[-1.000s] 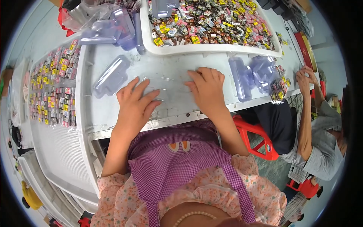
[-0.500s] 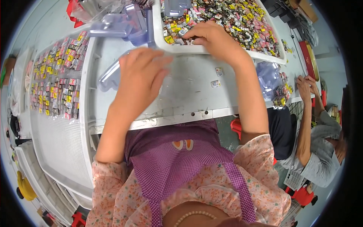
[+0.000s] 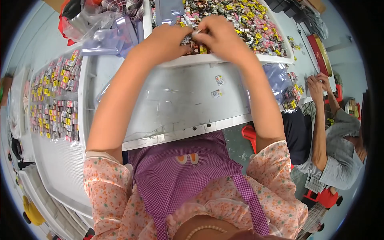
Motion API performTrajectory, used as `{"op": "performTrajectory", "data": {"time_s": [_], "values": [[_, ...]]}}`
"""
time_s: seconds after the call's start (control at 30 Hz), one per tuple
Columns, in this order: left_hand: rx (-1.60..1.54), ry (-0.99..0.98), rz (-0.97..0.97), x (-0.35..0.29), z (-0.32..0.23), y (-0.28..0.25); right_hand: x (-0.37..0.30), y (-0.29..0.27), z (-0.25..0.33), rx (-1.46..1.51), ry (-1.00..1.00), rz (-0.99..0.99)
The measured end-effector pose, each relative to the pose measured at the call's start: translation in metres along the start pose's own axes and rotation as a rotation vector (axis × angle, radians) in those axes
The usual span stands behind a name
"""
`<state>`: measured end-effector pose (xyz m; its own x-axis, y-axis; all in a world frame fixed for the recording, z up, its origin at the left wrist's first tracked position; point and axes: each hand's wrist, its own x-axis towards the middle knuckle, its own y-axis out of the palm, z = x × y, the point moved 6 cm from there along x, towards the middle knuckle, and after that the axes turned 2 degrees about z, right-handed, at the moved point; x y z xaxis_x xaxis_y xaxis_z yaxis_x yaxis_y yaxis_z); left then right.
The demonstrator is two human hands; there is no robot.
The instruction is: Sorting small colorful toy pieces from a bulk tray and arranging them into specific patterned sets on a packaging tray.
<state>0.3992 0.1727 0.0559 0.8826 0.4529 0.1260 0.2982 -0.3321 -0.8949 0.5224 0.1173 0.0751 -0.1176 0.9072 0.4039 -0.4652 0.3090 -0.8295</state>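
A white tray point(image 3: 184, 61) holds a heap of small printed packets point(image 3: 256, 30) in yellow, pink, black and white. Over its near left corner, my left hand point(image 3: 168, 42) reaches in with thumb and fingers apart, nothing visible between them. Just beside it, my right hand point(image 3: 220, 38) is bent inward above the heap. Its thumb and finger close on a small pale packet point(image 3: 196, 33), whose details are too small to make out. A clear plastic lid point(image 3: 169, 12) lies on the packets behind my left hand.
More clear plastic trays point(image 3: 106, 42) sit at the left back. Two small pale pieces point(image 3: 218, 86) lie on the table. Flat clear packs of packets point(image 3: 54, 120) rest on a white mesh tray point(image 3: 52, 160) at left. A co-worker's hands point(image 3: 318, 83) are at the right.
My left hand has moved forward and right, from above the table to the tray, beside my right hand. The right hand has shifted slightly left, and the whole view has moved a little.
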Motion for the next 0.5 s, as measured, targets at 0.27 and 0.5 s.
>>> {"op": "performTrajectory", "data": {"time_s": [0.27,0.5], "values": [[0.021,0.024,-0.181,0.012,0.011,0.01,-0.041,-0.073,-0.077,-0.319,0.484,-0.023],[-0.153,0.0,-0.099,0.013,-0.001,0.011,-0.04,-0.041,-0.119,-0.385,0.49,-0.021]]}}
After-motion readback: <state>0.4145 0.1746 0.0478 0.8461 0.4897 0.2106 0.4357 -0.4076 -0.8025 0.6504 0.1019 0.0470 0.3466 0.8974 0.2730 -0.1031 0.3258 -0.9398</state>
